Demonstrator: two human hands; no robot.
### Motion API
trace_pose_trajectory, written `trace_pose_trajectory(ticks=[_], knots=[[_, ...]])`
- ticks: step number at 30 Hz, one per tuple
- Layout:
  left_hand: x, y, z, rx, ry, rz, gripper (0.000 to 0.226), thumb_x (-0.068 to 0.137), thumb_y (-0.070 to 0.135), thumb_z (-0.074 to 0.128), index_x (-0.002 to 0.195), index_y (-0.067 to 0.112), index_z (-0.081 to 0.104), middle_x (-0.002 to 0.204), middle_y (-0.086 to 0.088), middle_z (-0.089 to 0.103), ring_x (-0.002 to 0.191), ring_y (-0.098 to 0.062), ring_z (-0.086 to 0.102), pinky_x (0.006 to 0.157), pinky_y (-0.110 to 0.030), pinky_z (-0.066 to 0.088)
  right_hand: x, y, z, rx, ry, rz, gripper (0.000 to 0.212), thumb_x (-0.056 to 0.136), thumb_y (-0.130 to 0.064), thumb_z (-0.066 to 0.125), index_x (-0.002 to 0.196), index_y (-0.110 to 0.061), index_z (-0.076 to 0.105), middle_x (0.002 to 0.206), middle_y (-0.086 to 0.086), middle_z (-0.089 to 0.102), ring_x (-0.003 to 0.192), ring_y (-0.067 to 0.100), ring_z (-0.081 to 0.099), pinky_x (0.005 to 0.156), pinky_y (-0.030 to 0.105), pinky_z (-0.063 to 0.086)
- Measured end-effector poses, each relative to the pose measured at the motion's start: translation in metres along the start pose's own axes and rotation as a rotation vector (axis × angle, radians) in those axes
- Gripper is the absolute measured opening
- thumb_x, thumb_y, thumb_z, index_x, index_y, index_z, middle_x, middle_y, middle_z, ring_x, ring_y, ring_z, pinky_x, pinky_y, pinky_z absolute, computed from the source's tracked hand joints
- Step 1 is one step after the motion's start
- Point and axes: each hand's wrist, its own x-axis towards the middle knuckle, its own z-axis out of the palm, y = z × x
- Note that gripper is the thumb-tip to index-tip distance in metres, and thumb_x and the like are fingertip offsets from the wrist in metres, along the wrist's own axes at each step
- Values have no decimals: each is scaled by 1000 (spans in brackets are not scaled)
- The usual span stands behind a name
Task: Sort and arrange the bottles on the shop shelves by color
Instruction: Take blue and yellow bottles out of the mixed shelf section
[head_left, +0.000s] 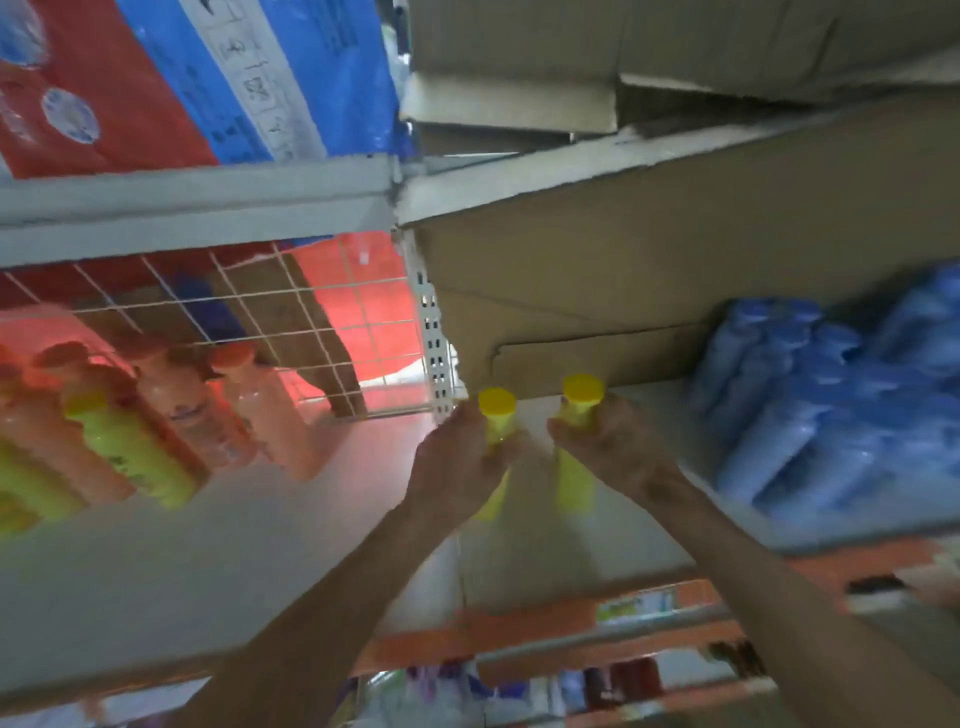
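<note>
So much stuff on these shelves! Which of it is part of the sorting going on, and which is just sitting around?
Part of the job:
- yellow bottle in the left hand
- yellow bottle in the right hand
- blue bottles, grouped on the right
- mixed pink and yellow bottles on the left

Just sitting around:
- cardboard boxes
- wire grid
- red and blue packaging

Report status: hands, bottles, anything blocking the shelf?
Left hand gripping one yellow bottle, right hand gripping another. Both upright over the shelf gap. Blue bottles right, pink and yellow left; gap unobstructed.
</note>
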Motion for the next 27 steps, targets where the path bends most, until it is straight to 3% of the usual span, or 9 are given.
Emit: trace_pose_trajectory(ticks=[3,7,11,16,20,24,27], knots=[[19,29,30,24,-5,-31,65,87,68,43,122,16,55,112,-9,65,104,-34,64,80,-38,50,10,32,-24,-103,14,29,30,88,-40,67,75,-17,53,65,-10,48,74,18,57,60,19,31],[31,56,54,-52,44,-96,62,92,58,56,127,8,48,116,-11,65,106,-37,63,79,-40,47,18,62,-42,-70,-30,73,38,90,-35,68,67,-27,39,68,-12,43,74,14,52,58,19,29],[32,65,65,-37,78,-173,64,92,54,58,133,8,40,121,-8,60,108,-36,61,77,-40,44,21,82,-46,63,-169,37,35,82,-23,77,75,-33,44,75,-17,49,70,0,51,58,11,38],[24,57,73,-126,30,-216,69,86,52,68,139,25,33,125,5,59,113,-26,57,79,-30,37,26,97,-32,47,-117,19,25,82,-32,73,74,-27,51,69,-11,56,69,11,58,52,11,36],[29,51,74,-166,-5,-210,74,83,52,70,141,29,30,124,7,59,112,-25,57,79,-29,37,41,94,-21,101,-90,47,28,83,-36,73,80,-34,46,73,-14,53,74,14,59,62,17,40],[43,45,78,-216,13,-176,69,85,50,69,138,23,34,122,4,59,110,-25,58,77,-29,36,57,88,-16,230,-138,36,34,72,-54,69,93,-38,48,82,-9,60,78,14,63,79,48,54],[64,38,80,-224,20,-176,68,87,45,70,136,15,35,122,-5,60,109,-33,59,78,-33,41,70,85,-12,222,-162,26,38,77,-51,72,103,-40,46,87,-7,60,82,13,64,80,32,56]])
